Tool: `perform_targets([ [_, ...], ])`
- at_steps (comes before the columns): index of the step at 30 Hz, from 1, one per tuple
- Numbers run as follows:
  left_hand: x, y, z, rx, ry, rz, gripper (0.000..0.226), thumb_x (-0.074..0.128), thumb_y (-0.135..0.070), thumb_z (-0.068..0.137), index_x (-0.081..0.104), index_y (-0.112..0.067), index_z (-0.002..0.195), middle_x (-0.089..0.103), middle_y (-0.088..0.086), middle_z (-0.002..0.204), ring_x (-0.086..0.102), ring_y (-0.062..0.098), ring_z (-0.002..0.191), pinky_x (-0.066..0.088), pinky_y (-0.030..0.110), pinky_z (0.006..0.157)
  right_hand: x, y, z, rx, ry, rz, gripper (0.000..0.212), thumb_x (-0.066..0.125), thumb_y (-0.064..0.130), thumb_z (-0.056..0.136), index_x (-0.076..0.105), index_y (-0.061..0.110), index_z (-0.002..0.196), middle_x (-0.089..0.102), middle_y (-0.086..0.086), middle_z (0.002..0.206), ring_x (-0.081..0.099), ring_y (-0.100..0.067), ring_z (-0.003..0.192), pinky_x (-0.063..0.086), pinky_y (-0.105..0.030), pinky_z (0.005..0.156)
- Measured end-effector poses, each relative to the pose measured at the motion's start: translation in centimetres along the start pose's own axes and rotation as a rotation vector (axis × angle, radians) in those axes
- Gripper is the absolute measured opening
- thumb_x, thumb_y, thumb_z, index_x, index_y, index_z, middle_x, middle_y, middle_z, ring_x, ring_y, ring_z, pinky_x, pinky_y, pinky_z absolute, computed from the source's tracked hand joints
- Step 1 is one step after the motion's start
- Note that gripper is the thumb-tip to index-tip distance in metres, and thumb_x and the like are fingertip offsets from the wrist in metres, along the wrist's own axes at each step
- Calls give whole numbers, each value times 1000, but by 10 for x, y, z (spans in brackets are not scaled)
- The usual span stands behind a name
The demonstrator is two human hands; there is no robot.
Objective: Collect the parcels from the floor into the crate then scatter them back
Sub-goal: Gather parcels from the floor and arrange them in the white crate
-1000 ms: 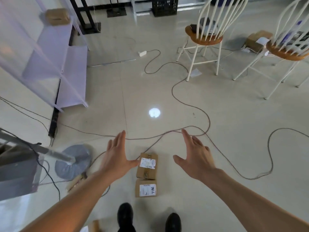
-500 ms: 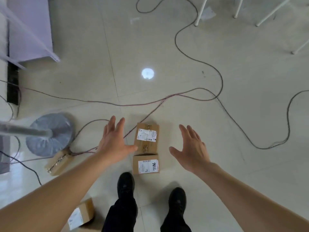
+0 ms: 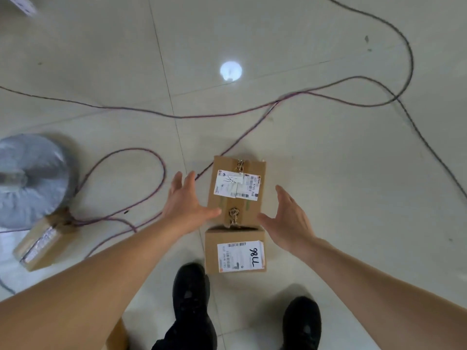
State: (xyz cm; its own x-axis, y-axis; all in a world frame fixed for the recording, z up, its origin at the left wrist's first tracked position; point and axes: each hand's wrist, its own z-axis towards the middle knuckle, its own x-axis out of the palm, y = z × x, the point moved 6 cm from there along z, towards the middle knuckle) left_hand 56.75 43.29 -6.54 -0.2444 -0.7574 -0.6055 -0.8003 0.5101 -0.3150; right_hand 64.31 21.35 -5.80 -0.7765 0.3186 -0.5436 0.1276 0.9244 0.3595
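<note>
**Hands flank the far parcel, nothing held**

Nearest us, black shoes [image 3: 190,284] stand on the floor [image 3: 341,188]. The closed parcel marked 98LL [image 3: 235,251] lies just ahead of them. It touches the second parcel [image 3: 237,190] end to end. Left hand [image 3: 188,208] and right hand [image 3: 290,221] sit either side of that one, each grip apart with fingers straight. A third parcel [image 3: 43,243] lies by the grey stand base [image 3: 32,180]. Cables [image 3: 227,113] loop beyond over bare tile. Since 0.5 s ago the hands have closed in.

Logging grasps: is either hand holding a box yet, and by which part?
Nothing held: left hand and right hand are open beside the far box.
</note>
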Motion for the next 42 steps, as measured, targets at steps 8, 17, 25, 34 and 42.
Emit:
perform_targets([
  [8,51,9,80,-87,59,-211,115,87,-33,74,13,-19,160,16,5,166,31,28,147,34,43,115,56,-12,89,84,2,210,43,66,32,83,41,38,118,65,10,115,68,-22,96,61,-47,78],
  [17,63,-7,79,-173,215,-535,62,77,-9,82,42,-32,128,65,-6,113,58,13,97,41,27,64,48,-21,98,147,-24,443,31,67,33,80,59,29,110,69,8,110,67,-16,98,61,-44,81],
  [25,-16,-66,3,-163,119,-701,57,63,-14,85,43,-39,132,65,-5,121,63,18,100,60,47,78,-48,11,36,84,-122,601,64,63,47,63,62,42,128,63,1,121,66,-18,103,61,-46,86],
  [34,-122,-168,-121,-60,65,-715,54,63,-12,89,34,-32,130,69,3,115,68,28,101,62,52,76,-205,66,-78,-47,-1,704,67,68,38,63,49,55,125,69,0,117,71,-26,103,62,-51,89],
  [42,-210,-271,-241,49,2,-735,52,59,-7,91,33,-23,133,71,5,102,74,31,80,63,50,74,-343,96,-192,-245,-59,655,65,72,47,63,42,72,115,71,10,117,71,-24,106,60,-52,90],
])
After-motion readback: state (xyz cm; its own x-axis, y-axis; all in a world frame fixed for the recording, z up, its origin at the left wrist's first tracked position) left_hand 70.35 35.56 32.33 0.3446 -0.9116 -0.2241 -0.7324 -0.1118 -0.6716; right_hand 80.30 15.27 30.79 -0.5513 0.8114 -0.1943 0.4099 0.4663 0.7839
